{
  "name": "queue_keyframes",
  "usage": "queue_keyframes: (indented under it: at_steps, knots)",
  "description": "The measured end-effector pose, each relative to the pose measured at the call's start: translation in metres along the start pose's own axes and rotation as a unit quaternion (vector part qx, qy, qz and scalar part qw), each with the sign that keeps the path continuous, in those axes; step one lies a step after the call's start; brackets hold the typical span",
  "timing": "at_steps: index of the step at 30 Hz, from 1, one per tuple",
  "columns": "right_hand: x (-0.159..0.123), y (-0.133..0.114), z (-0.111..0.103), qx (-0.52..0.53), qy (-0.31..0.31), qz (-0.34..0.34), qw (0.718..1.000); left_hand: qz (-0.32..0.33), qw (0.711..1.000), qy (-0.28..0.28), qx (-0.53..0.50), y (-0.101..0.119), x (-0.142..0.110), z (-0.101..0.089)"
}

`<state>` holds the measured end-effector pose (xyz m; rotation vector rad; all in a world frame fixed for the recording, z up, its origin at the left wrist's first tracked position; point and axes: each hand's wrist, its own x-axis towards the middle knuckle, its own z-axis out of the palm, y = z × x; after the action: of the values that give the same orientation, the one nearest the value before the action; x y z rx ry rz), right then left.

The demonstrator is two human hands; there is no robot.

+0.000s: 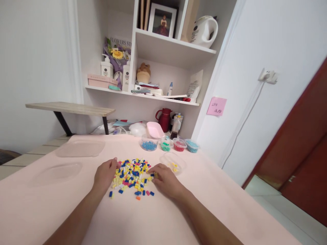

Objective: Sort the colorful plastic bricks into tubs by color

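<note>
Yellow/blue pcs (134, 173) lie btwn your L hand (105, 173) & R hand (166, 179), both half-curled, I can't tell if grasping; pink counter (127, 223), white shelves (176, 46) behind.

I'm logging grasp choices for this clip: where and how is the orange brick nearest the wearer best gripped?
Pinch the orange brick by its two short ends, likely best from above and the near side: it lies lengthwise left to right, outermost at the near edge of the brick pile, with blue bricks close behind its far side.

Small bricks (135, 173) — smooth plastic
</note>
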<state>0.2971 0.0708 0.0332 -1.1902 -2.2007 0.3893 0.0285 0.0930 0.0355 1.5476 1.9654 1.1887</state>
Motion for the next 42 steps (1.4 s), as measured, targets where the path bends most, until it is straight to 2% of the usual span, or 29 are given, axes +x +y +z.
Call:
queue_keyframes:
  at_steps: [4, 13, 27, 33, 42]
  knots:
    - [0.0007, 0.0057, -0.0016, -0.006, 0.015, 0.024, 1.000, -0.002, 1.000, 0.000, -0.002, 0.0001, 0.0000, 0.0004]
    - [0.0024, 0.0045, 0.0054, -0.038, 0.022, 0.023, 0.999, -0.001, 1.000, -0.004, -0.006, 0.0005, -0.0001, 0.0002]
    - [0.0028, 0.0010, 0.0050, 0.031, 0.043, 0.048, 0.997, 0.003, 1.000, -0.007, -0.007, -0.0035, 0.0017, 0.0016]
    - [0.0043, -0.0027, 0.0028, 0.072, 0.082, 0.067, 0.992, -0.004, 1.000, -0.010, 0.001, -0.0033, 0.0025, 0.0009]
    - [0.0047, -0.0002, 0.0006, 0.050, 0.059, 0.060, 0.995, -0.009, 1.000, -0.015, -0.015, -0.0045, 0.0021, 0.0015]
